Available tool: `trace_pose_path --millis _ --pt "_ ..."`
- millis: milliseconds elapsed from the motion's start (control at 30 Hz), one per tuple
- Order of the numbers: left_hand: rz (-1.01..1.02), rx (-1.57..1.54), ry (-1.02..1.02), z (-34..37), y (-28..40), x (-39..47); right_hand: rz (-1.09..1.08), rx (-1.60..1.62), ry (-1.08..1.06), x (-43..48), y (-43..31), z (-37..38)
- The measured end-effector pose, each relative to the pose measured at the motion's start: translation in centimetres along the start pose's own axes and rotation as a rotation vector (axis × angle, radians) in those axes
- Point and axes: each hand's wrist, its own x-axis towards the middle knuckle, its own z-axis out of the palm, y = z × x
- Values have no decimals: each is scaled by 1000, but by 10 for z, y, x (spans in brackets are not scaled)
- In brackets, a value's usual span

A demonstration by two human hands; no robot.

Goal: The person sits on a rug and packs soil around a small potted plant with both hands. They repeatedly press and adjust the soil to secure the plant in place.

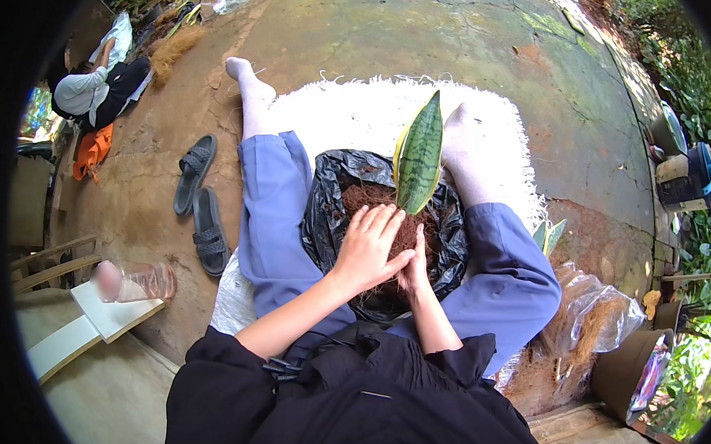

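Note:
A single snake plant leaf (420,158), dark green with yellow margins, stands up from a clump of brown coir-like soil (406,238). My left hand (370,245) lies over the near left side of this clump, fingers extended towards the leaf's base. Cupped against its right side is my right hand (415,261), its fingertips pointing up. The two hands hold the clump between them, above an open black plastic bag (325,217). More loose brown fibrous soil (369,197) lies inside the bag. The leaf's lower end and the clump's underside are hidden.
The bag sits between my legs on a white woven mat (350,114). Black slides (210,229) lie left; a plastic bottle (141,280) rests on a white board (97,308). Clear plastic bag with fibre (601,311), right. Another person (92,91) sits far left.

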Motion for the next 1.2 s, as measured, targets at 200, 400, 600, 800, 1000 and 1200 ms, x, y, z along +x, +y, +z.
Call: trace_pose_path --millis 200,400,600,800,1000,1200 --pt "-54 -74 -39 -17 -9 -14 32 36 -43 -4 -6 1" --pt "-125 -144 18 -16 -18 -25 116 -18 -57 -6 -2 1" --pt "-270 -449 71 -7 -26 -27 148 21 -66 -7 0 -2" --pt "-310 -521 -31 1 -23 -33 155 27 -35 -7 -4 -2" --pt "-288 -435 -39 -3 -20 -33 132 -6 -78 -9 -7 2" --pt "-247 -212 -102 -10 -20 -29 126 4 -73 -10 -8 3"
